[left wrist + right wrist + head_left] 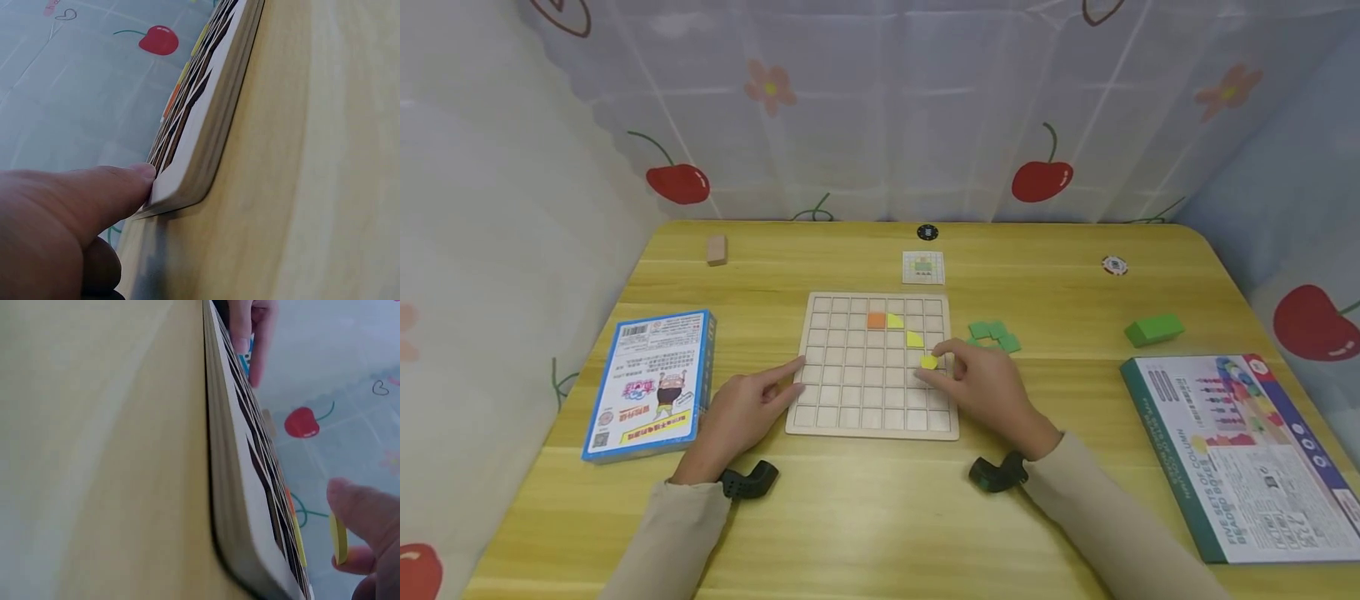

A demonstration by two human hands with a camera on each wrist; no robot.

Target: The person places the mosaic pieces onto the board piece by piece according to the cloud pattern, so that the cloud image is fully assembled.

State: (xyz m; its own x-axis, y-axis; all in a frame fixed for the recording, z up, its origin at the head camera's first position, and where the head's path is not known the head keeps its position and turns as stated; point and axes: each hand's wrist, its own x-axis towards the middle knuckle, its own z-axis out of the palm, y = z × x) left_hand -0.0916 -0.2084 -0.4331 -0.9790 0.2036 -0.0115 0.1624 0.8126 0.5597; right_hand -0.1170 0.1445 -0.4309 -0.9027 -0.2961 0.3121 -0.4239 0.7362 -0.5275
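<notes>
- Your wooden table (880, 517) carries everything here; a cherry-print cloth hangs around it.
- To your right lies a large boxed bead game (1247, 450), flat, well apart from your hands. To your left lies a blue box (651, 383), also flat, just beside your left hand.
- The wooden grid board (872, 367) sits in the middle, between your two hands. Its square cells hold an orange tile (876, 320) and a yellow piece (895, 321) side by side in the second row, and another yellow piece (914, 339) one row lower, to the right.
- Your left hand (745, 412) rests on the table with relaxed fingers; its forefinger tip touches the board's left edge, as the left wrist view shows.
- Your right hand (988, 383) is at the board's right side, thumb and forefinger pinching a yellow tile (929, 362). The tile is over a cell near the right column; the right wrist view shows it on edge between the fingertips, above the board.
- Green tiles (995, 335) lie just beyond your right hand; a green block (1153, 329) lies farther right.
- A small pattern card (922, 267) lies behind the board.
</notes>
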